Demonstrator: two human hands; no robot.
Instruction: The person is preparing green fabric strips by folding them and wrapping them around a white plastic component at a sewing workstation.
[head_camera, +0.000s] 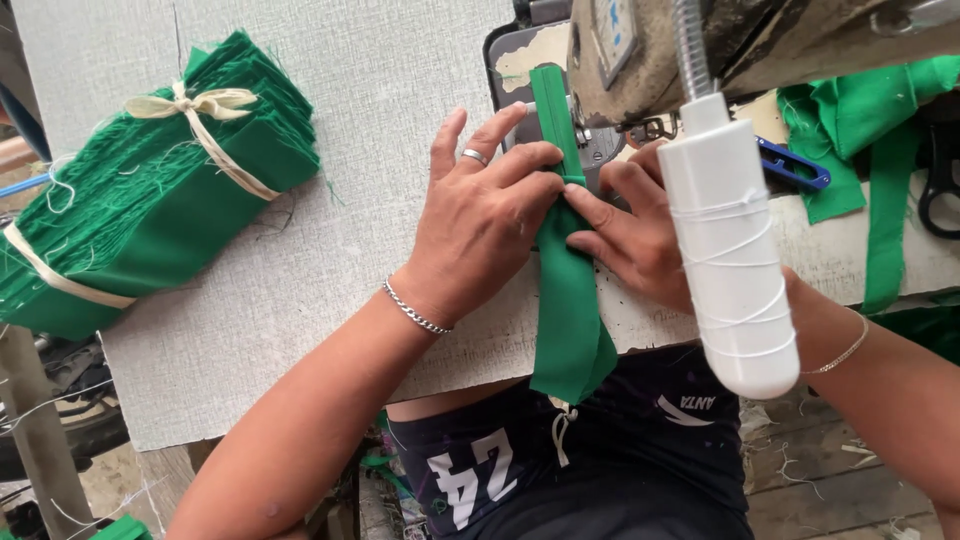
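A long folded green fabric strip runs from under the sewing machine head down over the table's front edge. My left hand, with a ring and a chain bracelet, lies flat on the strip's left side, fingers pressing it near the needle area. My right hand pinches the strip's right edge beside it. A white lamp head on a flexible neck hides part of my right hand.
A thick bundle of green fabric pieces, tied with cream strips, lies at the table's left. More green fabric, blue snips and black scissors sit right of the machine. The grey table top ends near my lap.
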